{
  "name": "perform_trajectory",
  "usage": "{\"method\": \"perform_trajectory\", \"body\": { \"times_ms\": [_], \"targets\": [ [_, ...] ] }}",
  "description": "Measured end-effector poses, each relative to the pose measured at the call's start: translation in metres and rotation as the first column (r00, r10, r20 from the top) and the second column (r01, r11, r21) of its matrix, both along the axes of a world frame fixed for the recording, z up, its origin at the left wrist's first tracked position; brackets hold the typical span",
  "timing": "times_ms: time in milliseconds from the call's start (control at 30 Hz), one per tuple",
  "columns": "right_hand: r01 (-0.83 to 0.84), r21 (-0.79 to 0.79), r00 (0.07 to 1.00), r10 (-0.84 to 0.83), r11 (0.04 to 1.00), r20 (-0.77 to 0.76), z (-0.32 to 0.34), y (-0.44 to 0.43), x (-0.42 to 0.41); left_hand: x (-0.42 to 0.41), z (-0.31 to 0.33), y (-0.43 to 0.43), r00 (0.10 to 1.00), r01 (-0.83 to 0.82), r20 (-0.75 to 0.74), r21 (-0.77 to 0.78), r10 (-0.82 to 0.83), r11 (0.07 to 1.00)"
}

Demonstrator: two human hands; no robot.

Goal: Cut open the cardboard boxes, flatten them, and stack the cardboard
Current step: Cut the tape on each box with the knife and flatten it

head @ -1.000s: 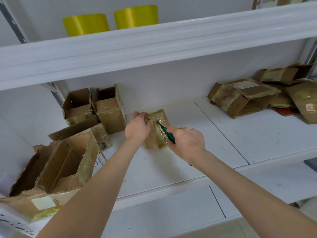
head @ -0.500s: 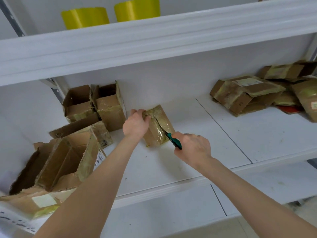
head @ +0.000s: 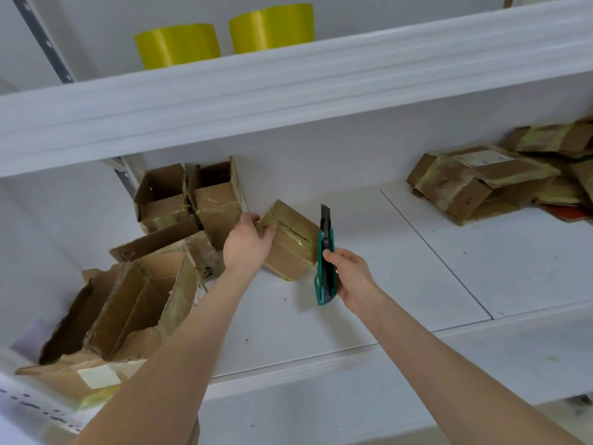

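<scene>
Head view: the left hand [head: 247, 244] grips the near-left corner of a small brown cardboard box wrapped in yellowish tape [head: 290, 242], thumb laid on its top face and fingers curled over the far edge. The hold looks meant to keep the box steady on the white shelf board [head: 401, 284], tilted up on one edge so the taped seam faces the person. A dark slit runs across the top face just right of the thumb, so the seam seems at least partly cut.

Just right of the box, the right hand [head: 353, 277] is closed round the lower body of a green-and-black snap-off utility knife [head: 326, 261]. The knife stands nearly upright, blade tip up and clear of the cardboard. That is probably a safe carry between cuts.

Left of the left hand lie several opened brown cardboard boxes [head: 179, 200] with flaps standing, not yet flattened. Far right of the right hand sits a heap of crushed, taped cardboard [head: 475, 187], likely the stack.

Above both hands, two yellow rolls [head: 178, 44] stand on the upper shelf.

White labels show on the heap and on a near-left carton, but their print is too small to read.
</scene>
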State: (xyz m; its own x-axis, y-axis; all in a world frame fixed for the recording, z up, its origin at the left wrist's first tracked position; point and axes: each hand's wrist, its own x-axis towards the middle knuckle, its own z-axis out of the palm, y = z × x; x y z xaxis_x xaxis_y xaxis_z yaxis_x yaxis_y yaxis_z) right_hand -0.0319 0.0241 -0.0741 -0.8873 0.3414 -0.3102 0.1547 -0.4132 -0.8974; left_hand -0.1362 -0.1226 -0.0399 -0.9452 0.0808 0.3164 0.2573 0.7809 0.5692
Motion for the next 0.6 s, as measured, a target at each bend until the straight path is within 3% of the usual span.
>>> {"method": "perform_trajectory", "body": {
  "times_ms": [100, 200, 333, 433, 600],
  "targets": [
    [0.064, 0.023, 0.995, -0.062, 0.998, -0.076, 0.014, 0.001, -0.017, 0.007, -0.004, -0.012, 0.999, 0.006, -0.051, 0.073, -0.002, 0.997],
    [0.077, 0.110, 0.991, -0.065, 0.991, -0.114, 0.026, 0.006, -0.025, 0.012, -0.011, -0.025, 0.997, -0.005, 0.074, 0.070, 0.000, 0.998],
    [0.028, 0.168, 0.998, -0.017, 0.985, -0.068, 0.017, -0.003, -0.027, 0.018, -0.023, -0.028, 0.982, 0.053, 0.188, -0.177, -0.019, 0.983],
    [0.040, 0.174, 0.998, -0.031, 0.984, -0.056, 0.012, -0.005, -0.029, 0.012, -0.019, -0.031, 0.999, 0.000, 0.034, -0.408, 0.015, 0.913],
    [0.009, 0.235, 0.999, 0.002, 0.972, -0.048, 0.008, 0.002, -0.025, 0.003, -0.001, -0.010, 0.990, 0.127, 0.013, -0.547, -0.143, 0.828]
  ]
}}
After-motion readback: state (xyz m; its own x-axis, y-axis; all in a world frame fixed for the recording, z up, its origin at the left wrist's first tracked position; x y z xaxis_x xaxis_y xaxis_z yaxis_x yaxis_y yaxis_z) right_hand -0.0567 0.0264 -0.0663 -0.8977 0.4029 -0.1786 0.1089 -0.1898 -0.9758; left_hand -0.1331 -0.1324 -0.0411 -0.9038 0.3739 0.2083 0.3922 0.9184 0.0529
